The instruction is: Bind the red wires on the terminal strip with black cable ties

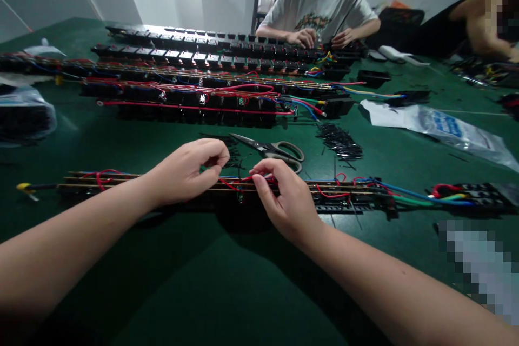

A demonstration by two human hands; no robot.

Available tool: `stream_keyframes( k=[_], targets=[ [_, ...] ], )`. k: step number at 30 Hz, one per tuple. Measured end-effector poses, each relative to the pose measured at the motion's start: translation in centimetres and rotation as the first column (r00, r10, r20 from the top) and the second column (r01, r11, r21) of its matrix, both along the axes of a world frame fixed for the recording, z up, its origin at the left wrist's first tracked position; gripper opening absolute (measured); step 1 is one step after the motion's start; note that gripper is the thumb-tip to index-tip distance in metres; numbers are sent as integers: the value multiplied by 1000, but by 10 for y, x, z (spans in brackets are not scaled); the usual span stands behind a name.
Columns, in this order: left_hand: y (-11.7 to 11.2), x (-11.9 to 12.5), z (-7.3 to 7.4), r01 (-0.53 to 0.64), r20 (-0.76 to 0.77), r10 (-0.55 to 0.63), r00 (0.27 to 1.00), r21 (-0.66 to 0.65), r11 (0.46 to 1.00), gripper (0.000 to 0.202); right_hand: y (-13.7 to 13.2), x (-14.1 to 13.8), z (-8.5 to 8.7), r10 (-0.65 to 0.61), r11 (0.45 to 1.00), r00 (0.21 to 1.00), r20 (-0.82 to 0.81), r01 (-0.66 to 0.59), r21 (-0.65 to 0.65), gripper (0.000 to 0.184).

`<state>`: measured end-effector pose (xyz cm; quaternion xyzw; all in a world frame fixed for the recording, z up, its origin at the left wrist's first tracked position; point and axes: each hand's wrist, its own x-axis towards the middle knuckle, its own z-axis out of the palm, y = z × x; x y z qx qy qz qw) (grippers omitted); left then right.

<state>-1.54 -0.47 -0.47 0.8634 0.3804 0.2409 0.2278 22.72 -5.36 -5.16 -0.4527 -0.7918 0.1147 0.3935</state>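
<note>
My L hand (190,172) & R hand (287,197) curl over wired strip (240,191), can't tell if gripping; scissors (265,148) near, prob for easy reach.

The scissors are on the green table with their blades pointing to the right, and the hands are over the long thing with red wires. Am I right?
Almost! In the head view, the blades of the scissors point to the left. They do lie on the green table, and the left hand and right hand are over the long thing with red wires.
</note>
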Motion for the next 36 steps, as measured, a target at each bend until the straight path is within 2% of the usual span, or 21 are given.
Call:
stream_keyframes(
  k=[3, 6, 9, 12, 15, 17, 20, 22, 23, 25, 28, 31, 33, 36],
  targets=[
    [-5, 1, 0, 29, -4, -29, 1000, 140, 990, 13, 0, 0, 0, -9, 1000, 1000, 3, 9, -17, 25],
    [-9, 3, -2, 108, -84, -84, 993, 337, 935, 17, -1, 0, 1, 5, 999, 999, -33, -6, -43, 27],
    [-14, 8, -5, 203, -199, -116, 973, 503, 840, 22, -1, 0, 2, 21, 997, 998, -67, -26, -74, 26],
    [-22, 12, -9, 288, -309, -103, 945, 642, 710, 26, 0, -1, 2, 28, 996, 998, -51, -32, -83, 24],
    [-35, 12, -15, 312, -342, -68, 937, 735, 602, 28, 0, -1, 2, 36, 998, 999, -38, -38, -50, 25],
    [-43, 9, -19, 309, -322, -77, 944, 771, 557, 27, 0, 0, 2, 41, 999, 998, -37, -43, -34, 28],
    [-49, 5, -22, 311, -297, -116, 948, 783, 539, 26, -1, 1, 3, 53, 998, 998, -29, -54, -31, 32],
    [-50, 2, -20, 300, -279, -124, 952, 777, 554, 20, -2, 1, 5, 64, 998, 997, -33, -65, -21, 32],
    [-49, 0, -18, 280, -265, -112, 958, 765, 580, 17, -2, 2, 6, 71, 997, 997, -37, -71, -8, 31],
    [-46, -5, -15, 223, -246, -63, 967, 701, 677, 19, -2, 2, 7, 87, 996, 996, -32, -86, 34, 27],
    [-37, -15, -13, 91, -244, 45, 969, 518, 851, 25, -1, 3, 8, 94, 988, 996, -4, -92, 125, 21],
    [-24, -28, -14, 5, -262, 70, 963, 276, 961, 31, 0, 4, 7, 90, 981, 996, 5, -90, 175, 17],
    [-15, -34, -14, -9, -301, 31, 953, 74, 997, 35, 1, 4, 6, 106, 978, 994, 4, -105, 179, 16],
    [-5, -40, -9, -50, -346, 11, 938, -104, 993, 40, 2, 5, 5, 130, 976, 991, -12, -126, 180, 14]
  ],
)
